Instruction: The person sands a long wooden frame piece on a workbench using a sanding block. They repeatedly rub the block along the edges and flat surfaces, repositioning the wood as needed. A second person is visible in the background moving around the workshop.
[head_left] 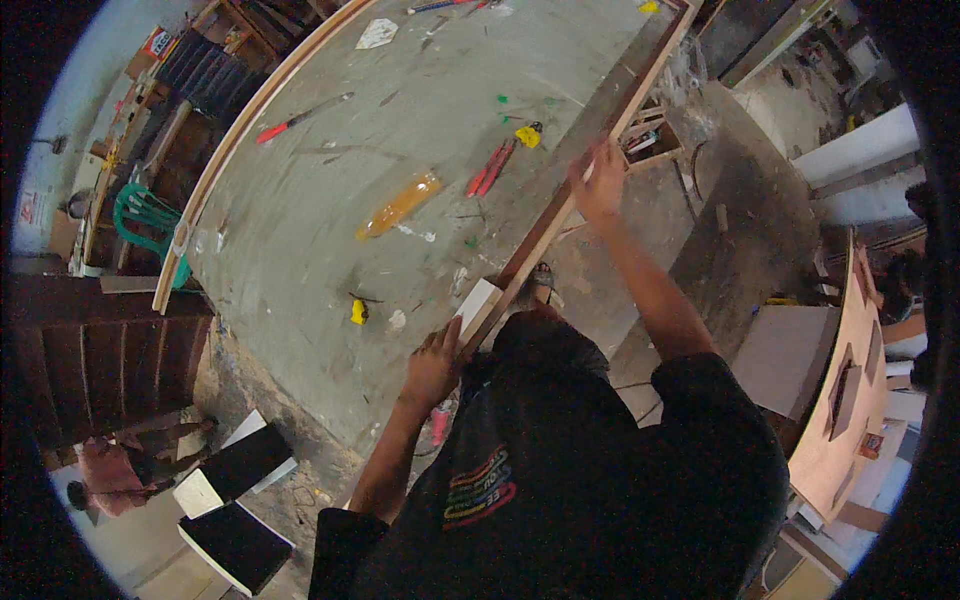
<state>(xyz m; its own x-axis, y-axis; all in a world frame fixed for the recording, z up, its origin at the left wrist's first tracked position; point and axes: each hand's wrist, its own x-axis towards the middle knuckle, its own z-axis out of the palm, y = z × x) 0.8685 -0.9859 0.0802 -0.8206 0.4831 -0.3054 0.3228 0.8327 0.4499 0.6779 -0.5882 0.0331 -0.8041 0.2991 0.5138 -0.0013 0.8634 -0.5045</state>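
Note:
A long brown wooden strip runs along the near right edge of a grey-green worktable. My left hand is at its lower end, fingers closed against a small white block that lies along the strip. Farther up, my right hand grips the strip, its fingertips slightly blurred, with a small pale spot by them. On the tabletop, to the left of my right hand, lie red-handled pliers, a yellow object and an amber screwdriver-like handle.
A red-handled tool and a small yellow piece lie on the table. Beyond its left edge is a green plastic chair. A wooden tray holds small items. Another person is at lower left; a wooden panel stands right.

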